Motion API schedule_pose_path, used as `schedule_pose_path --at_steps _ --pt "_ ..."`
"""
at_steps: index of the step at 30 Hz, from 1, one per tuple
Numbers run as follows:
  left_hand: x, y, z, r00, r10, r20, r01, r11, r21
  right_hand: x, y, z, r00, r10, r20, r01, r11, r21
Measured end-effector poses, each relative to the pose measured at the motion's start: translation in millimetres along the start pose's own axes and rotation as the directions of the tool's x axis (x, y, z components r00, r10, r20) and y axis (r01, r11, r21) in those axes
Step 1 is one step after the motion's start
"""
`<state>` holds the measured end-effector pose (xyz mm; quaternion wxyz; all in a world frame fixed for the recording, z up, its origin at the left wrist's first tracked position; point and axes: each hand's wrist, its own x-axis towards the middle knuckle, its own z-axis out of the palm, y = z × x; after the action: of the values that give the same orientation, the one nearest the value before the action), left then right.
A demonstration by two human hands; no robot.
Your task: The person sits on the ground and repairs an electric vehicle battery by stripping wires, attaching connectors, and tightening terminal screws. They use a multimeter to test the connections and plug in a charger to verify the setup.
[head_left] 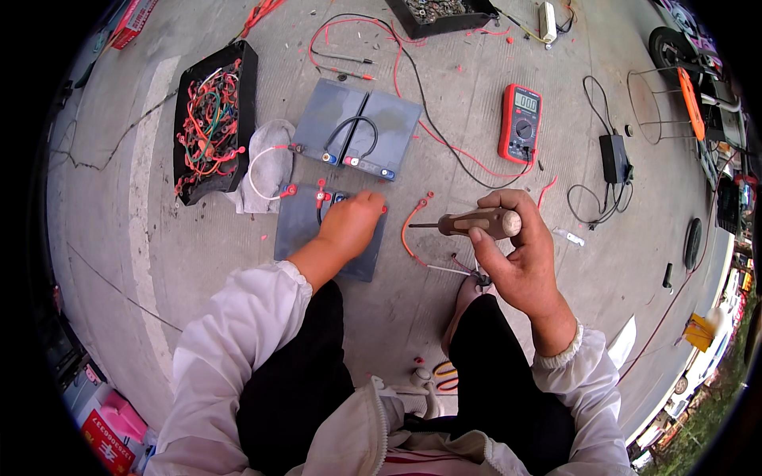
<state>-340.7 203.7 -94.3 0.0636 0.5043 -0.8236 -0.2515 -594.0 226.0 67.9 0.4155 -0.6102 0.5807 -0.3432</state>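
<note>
My left hand (349,222) is closed at the terminals of the nearer grey battery (294,230); what its fingers hold is hidden. Red-capped black and white cables join terminals there. My right hand (514,255) grips a screwdriver (464,224) with a brown handle, its shaft pointing left above the floor. Below it lie an orange cable (408,243) with a ring lug and a white rod. Two more grey batteries (329,107), linked by a black lead, sit just beyond. A red multimeter (520,105) with thin test leads lies to their right.
A black tray of tangled wires (208,131) and a grey cloth (264,147) are at the left; another parts tray (440,28) is at the far side. A charger (613,159), power strip (547,22) and wheeled equipment (675,55) are rightward. Scissors (446,373) lie between my legs.
</note>
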Motion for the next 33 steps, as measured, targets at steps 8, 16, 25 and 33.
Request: schedule_pose_path --at_steps 8,16,25,33 --pt "-2 5 1 0.991 -0.118 -0.069 0.114 0.992 -0.054 0 5 3 0.999 0.01 -0.033 -0.009 1.0 0.03" --pt "-7 14 -4 0.955 -0.276 -0.114 0.19 0.857 -0.478 5 29 8 0.984 0.024 -0.175 -0.033 0.998 -0.045" --pt "-9 12 -2 0.959 -0.26 -0.115 0.15 0.807 -0.571 7 45 11 0.972 0.165 -0.17 -0.183 0.979 -0.095" --pt "23 79 -37 0.989 -0.148 0.023 0.11 0.616 -0.78 5 61 -3 0.863 0.483 0.149 -0.494 0.741 0.455"
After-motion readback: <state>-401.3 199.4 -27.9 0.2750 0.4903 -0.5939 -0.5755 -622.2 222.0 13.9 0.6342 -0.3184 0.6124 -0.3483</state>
